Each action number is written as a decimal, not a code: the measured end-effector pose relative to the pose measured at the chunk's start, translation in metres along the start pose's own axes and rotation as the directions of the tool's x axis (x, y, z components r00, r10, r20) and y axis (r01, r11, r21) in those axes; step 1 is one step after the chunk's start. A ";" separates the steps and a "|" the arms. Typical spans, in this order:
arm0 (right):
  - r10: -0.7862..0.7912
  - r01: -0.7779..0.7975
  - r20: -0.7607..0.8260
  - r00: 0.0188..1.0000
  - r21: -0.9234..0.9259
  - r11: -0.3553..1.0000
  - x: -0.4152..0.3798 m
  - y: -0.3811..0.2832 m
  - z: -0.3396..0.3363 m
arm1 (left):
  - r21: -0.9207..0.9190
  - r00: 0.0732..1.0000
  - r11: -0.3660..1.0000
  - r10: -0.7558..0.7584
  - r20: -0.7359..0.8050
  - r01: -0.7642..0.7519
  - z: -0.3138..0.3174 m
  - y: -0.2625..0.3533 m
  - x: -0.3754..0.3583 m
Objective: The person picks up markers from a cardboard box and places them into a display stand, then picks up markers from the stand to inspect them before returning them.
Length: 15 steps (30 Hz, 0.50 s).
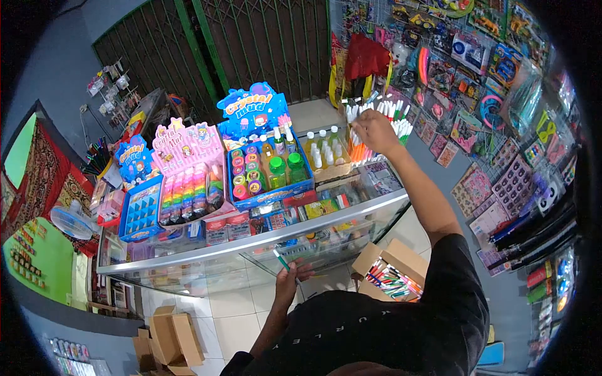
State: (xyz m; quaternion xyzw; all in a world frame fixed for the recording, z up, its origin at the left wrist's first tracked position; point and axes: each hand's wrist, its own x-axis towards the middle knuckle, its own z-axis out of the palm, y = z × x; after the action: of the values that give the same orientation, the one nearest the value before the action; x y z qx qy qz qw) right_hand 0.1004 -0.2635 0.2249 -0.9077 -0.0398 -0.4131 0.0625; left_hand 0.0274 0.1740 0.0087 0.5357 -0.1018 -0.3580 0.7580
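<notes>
Stocking markers into the counter-top holder.

The right hand (375,130) reaches into the upright markers (389,122), fingers closed, apparently pinching one (hard to see); seating it calls for a straight downward push. The left hand (290,280) grips a green marker (280,259), its long axis tilted up-left, below the glass counter (188,254), near the box (392,276).
</notes>
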 end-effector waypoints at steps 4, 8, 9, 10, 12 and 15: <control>0.018 -0.020 -0.045 0.999 -0.049 0.999 -0.007 -0.007 0.003 | -0.045 1.000 0.999 0.013 0.018 -0.012 -0.001 -0.004 0.005; 0.074 -0.084 -0.146 0.986 -0.063 0.994 -0.004 -0.010 -0.001 | -0.071 0.994 0.996 0.054 0.099 -0.047 -0.001 0.002 0.017; 0.048 -0.060 -0.132 0.990 -0.089 0.994 -0.008 -0.009 0.000 | -0.053 0.994 0.998 0.050 0.097 -0.045 0.004 0.012 0.020; 0.023 -0.036 -0.115 0.993 -0.112 0.993 -0.013 -0.009 0.002 | -0.037 0.995 0.999 0.044 0.093 -0.040 0.013 0.028 0.021; 0.100 -0.103 -0.047 0.994 -0.072 0.992 -0.016 -0.014 0.001 | 0.006 0.987 0.995 0.096 0.130 -0.097 0.024 0.051 0.031; 0.049 -0.068 -0.126 0.991 -0.150 0.986 -0.016 -0.026 -0.003 | 0.087 0.945 0.954 0.266 0.189 -0.286 0.037 0.078 0.052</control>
State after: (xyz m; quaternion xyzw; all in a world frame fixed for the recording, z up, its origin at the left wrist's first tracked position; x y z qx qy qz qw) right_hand 0.0845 -0.2387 0.2171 -0.8837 0.0230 -0.4674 0.0066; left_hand 0.0790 0.1255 0.0809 0.5247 -0.2622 -0.2875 0.7572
